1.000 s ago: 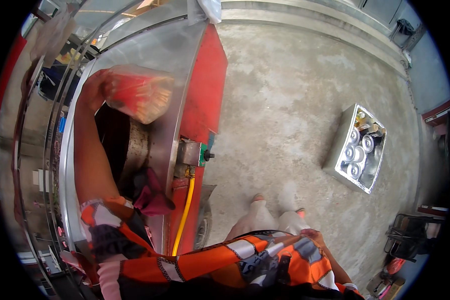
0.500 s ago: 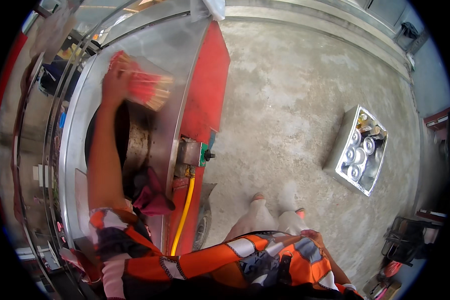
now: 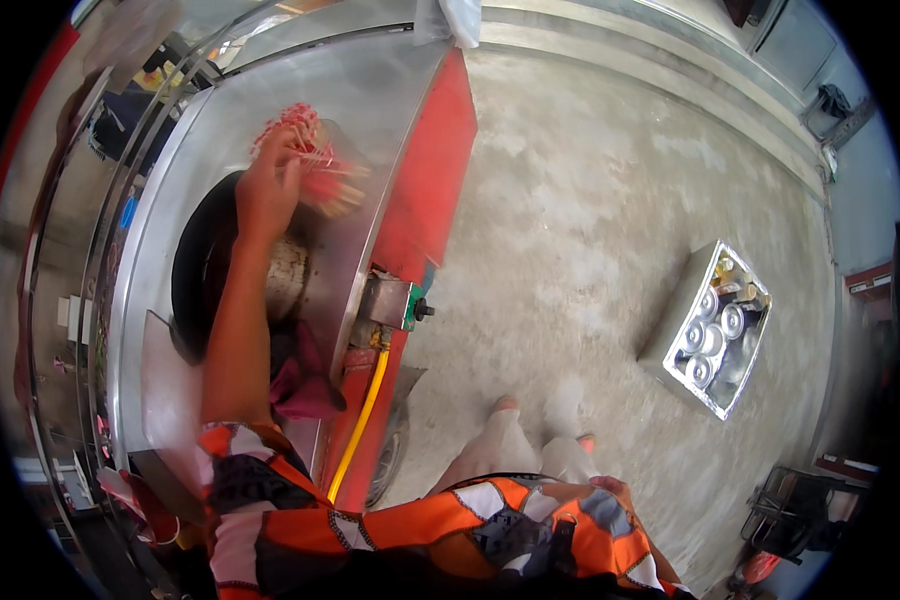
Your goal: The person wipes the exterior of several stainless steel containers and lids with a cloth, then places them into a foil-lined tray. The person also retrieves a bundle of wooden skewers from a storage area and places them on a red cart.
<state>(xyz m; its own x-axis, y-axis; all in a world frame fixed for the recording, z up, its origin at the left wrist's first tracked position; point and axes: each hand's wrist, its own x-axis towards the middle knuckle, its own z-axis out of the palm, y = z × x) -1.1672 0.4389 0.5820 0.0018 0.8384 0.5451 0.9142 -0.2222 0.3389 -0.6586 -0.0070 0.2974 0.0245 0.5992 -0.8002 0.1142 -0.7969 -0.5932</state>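
Observation:
My left hand (image 3: 273, 185) reaches over a steel-topped cart (image 3: 355, 90), its fingers curled on a bundle of thin wooden sticks (image 3: 335, 190) with red wrapping and what looks like a clear bag around it. The bundle's far end shows a spray of small red-and-white tips; motion blurs its detail. Just nearer than the bundle, a dark round wok-like pan (image 3: 205, 265) sits in the cart top, partly hidden by my forearm. A maroon cloth (image 3: 308, 375) lies at its near side. My right hand (image 3: 612, 488) is low by my waist, its fingers mostly hidden.
A red panel (image 3: 435, 170) forms the cart's right side, with a knobbed valve box (image 3: 395, 304) and yellow hose (image 3: 362, 420). On the concrete floor (image 3: 560, 200) to the right stands a foil-lined box (image 3: 660, 350) of cans. Metal rails (image 3: 100, 270) run along the left.
My left hand has moved slightly right and nearer on the bundle, and the red-and-white tips now show spread out. The whole view has shifted a little. My right hand stays at my waist.

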